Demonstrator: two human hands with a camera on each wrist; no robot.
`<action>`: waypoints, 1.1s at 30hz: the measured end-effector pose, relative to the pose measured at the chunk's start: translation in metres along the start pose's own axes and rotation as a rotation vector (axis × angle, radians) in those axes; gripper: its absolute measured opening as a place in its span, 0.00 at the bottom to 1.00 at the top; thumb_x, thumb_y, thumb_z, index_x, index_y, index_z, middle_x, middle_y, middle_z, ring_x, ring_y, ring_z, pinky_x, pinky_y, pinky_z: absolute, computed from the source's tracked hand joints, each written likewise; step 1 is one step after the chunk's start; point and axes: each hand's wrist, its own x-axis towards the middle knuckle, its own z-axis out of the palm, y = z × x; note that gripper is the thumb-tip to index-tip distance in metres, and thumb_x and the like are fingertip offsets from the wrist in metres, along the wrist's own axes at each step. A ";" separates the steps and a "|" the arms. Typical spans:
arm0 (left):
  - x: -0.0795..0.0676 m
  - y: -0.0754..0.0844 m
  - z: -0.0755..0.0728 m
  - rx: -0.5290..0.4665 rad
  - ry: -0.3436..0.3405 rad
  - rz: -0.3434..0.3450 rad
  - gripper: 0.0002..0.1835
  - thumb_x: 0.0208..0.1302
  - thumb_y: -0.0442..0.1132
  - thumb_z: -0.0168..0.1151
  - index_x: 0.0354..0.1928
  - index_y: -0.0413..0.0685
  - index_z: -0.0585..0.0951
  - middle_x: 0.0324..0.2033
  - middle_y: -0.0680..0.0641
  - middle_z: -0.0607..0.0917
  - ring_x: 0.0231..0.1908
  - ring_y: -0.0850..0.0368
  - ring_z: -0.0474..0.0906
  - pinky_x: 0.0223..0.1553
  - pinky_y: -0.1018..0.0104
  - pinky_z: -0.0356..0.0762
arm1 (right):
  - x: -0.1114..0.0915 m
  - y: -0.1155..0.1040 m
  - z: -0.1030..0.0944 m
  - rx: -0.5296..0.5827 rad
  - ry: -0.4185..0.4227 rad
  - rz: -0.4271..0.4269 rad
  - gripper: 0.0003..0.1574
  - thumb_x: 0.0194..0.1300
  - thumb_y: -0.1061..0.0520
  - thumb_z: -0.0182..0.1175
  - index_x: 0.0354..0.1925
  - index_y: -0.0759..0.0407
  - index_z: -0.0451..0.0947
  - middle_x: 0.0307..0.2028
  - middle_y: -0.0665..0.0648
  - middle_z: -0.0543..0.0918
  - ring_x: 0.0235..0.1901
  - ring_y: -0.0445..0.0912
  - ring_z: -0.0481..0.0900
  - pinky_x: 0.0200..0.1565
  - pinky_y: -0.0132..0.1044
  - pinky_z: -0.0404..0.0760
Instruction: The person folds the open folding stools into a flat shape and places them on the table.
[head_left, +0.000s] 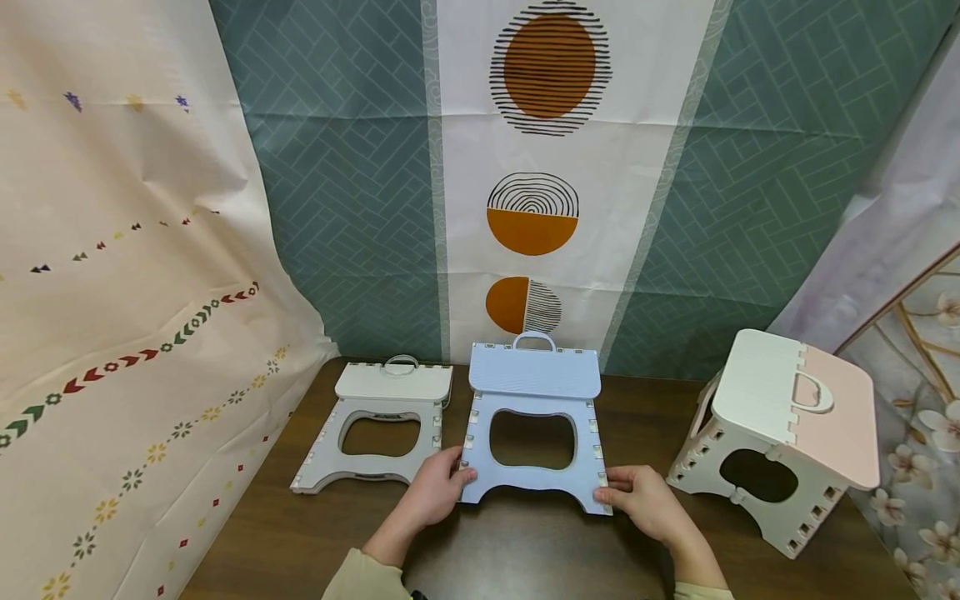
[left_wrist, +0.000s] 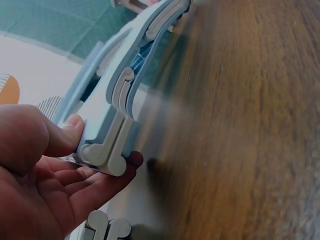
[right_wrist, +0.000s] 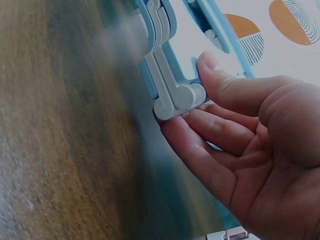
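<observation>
Two tan sleeves show low over a brown table. The left hand pinches the near left corner of a blue stool, thumb on top and fingers under. The right hand pinches the near right corner the same way. The blue stool is folded flat and sits in the middle of the table. Well off to the right, a pink and white stool stands up on its open legs. A pale stool, folded flat too, lies just left of the blue one. Behind hangs a green and white cloth with orange shapes
</observation>
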 end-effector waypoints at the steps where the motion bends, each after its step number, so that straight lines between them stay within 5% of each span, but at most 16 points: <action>1: 0.000 0.000 0.000 -0.001 -0.001 -0.006 0.09 0.72 0.41 0.60 0.46 0.44 0.81 0.31 0.54 0.80 0.34 0.58 0.74 0.37 0.60 0.73 | 0.000 0.000 0.000 0.002 -0.002 0.000 0.29 0.61 0.51 0.71 0.50 0.73 0.81 0.39 0.58 0.88 0.38 0.45 0.84 0.37 0.34 0.81; 11: -0.002 0.002 -0.001 0.002 0.014 -0.063 0.13 0.73 0.41 0.57 0.50 0.40 0.81 0.34 0.52 0.81 0.36 0.56 0.74 0.39 0.59 0.73 | -0.001 -0.004 0.007 0.048 0.000 0.032 0.30 0.64 0.53 0.68 0.51 0.79 0.78 0.39 0.62 0.87 0.37 0.48 0.85 0.37 0.40 0.84; 20: -0.002 0.003 -0.005 0.032 0.007 -0.077 0.12 0.74 0.43 0.57 0.44 0.42 0.83 0.25 0.51 0.78 0.30 0.55 0.72 0.33 0.60 0.71 | -0.002 -0.005 0.007 0.079 -0.027 0.046 0.31 0.68 0.52 0.64 0.53 0.80 0.76 0.43 0.65 0.86 0.41 0.52 0.85 0.39 0.45 0.85; 26: -0.003 0.008 -0.011 0.088 -0.042 -0.046 0.26 0.66 0.51 0.66 0.54 0.36 0.81 0.40 0.43 0.85 0.41 0.49 0.79 0.41 0.54 0.77 | -0.003 -0.006 0.001 0.122 -0.079 0.038 0.38 0.69 0.51 0.64 0.60 0.82 0.69 0.49 0.68 0.83 0.47 0.54 0.83 0.42 0.44 0.84; 33: -0.006 0.011 -0.005 0.196 -0.052 -0.057 0.48 0.47 0.49 0.81 0.68 0.33 0.70 0.46 0.41 0.72 0.38 0.53 0.69 0.41 0.57 0.72 | -0.001 0.000 0.000 0.063 -0.125 -0.031 0.54 0.52 0.54 0.78 0.66 0.79 0.63 0.50 0.67 0.83 0.39 0.49 0.84 0.36 0.35 0.81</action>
